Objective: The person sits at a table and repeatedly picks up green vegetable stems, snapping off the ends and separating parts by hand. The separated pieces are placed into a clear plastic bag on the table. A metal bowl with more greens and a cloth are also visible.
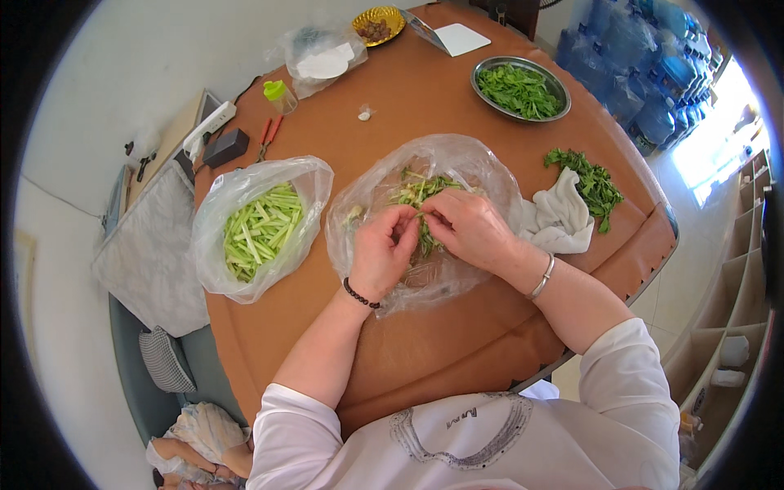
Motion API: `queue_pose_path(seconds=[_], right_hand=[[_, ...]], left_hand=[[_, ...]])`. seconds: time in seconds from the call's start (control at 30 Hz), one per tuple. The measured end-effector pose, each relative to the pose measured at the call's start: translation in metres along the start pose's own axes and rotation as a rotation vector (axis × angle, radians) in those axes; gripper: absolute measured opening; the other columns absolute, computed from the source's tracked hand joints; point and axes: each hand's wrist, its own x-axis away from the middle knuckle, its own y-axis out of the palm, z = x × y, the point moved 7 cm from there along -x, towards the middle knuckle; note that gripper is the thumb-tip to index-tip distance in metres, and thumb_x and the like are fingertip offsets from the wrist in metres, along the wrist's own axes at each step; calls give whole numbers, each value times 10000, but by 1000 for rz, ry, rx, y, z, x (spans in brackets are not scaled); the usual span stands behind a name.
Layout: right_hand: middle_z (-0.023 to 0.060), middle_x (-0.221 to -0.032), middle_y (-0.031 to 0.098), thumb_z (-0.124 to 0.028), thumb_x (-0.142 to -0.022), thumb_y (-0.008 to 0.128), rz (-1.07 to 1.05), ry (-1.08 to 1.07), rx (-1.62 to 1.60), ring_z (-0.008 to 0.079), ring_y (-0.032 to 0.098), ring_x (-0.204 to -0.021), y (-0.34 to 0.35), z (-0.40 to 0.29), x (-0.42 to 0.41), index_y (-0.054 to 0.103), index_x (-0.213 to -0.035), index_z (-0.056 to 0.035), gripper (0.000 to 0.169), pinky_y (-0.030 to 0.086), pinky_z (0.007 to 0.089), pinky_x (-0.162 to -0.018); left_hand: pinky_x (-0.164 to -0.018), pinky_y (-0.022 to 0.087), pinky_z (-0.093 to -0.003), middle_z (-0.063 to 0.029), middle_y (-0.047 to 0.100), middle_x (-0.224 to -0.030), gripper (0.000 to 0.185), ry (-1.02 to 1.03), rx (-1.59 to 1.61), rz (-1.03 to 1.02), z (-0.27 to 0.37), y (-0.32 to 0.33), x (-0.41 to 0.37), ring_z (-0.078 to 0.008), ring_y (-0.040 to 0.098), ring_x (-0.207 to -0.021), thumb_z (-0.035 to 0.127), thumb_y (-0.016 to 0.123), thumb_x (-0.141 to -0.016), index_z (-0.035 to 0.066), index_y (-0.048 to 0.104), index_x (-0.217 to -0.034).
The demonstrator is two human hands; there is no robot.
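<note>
Over a clear plastic bag [422, 300] spread on the table, my left hand [383, 248] and my right hand [468, 226] meet at the fingertips. A small green stem piece [419, 214] is pinched between them. Beneath my hands, green leafy scraps and stalk trimmings [422, 190] lie on the bag, partly hidden by my fingers. To the left stands an open plastic bag [208, 257] holding many cut pale-green stalks [263, 229]. Right of my right hand are a crumpled white cloth [560, 214] and a bunch of leafy greens [591, 184].
The brown-covered table [416, 355] also bears a metal bowl of leaves [520, 92], red-handled pliers [269, 138], a green-lidded jar [280, 98], a dark box [225, 149] and a gold dish [380, 26]. Another person [202, 441] is at the lower left. Water bottles [649, 125] stand beyond.
</note>
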Motion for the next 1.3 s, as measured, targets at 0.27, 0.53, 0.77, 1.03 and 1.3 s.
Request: queue_pose_path(seconds=[0.27,0.53,0.77,1.03,1.3], right_hand=[[-7,-698,600,-137,-866,591,-294,585,-777,51,512,-611,17,36,8,644,-858,-2,145,423,233,-543],[-28,-687,552,-135,-898,562,-480,580,-965,40,451,-581,16,28,10,625,-897,-18,133,354,197,-518],[-32,-704,555,-156,-905,556,-497,625,-1343,50,459,-594,26,28,14,615,-897,-23,146,357,206,-525],[-27,-645,528,-115,-902,566,-326,356,-528,48,458,-574,14,12,2,591,-883,-12,107,376,230,-514],[80,-760,599,-98,-847,651,-73,181,-243,167,564,-655,2,2,-1,631,-946,-26,124,466,303,-592]], left_hand=[[-616,468,-309,-111,621,-785,109,42,12,-121,5,-4,-7,-232,583,-674,22,635,-845,15,628,-954],[-622,462,-286,-92,606,-807,106,78,149,-250,14,-2,-6,-189,569,-671,22,609,-869,14,623,-974],[-640,467,-247,-26,607,-786,104,-109,304,-399,12,-1,-7,-102,563,-694,63,581,-916,10,624,-994],[-549,393,-183,12,605,-753,134,-274,448,-260,-16,-10,-10,-44,527,-651,148,549,-969,36,621,-983],[-557,434,-185,1,644,-771,122,-339,349,-200,-28,-14,-10,-48,569,-662,119,598,-933,16,641,-983]])
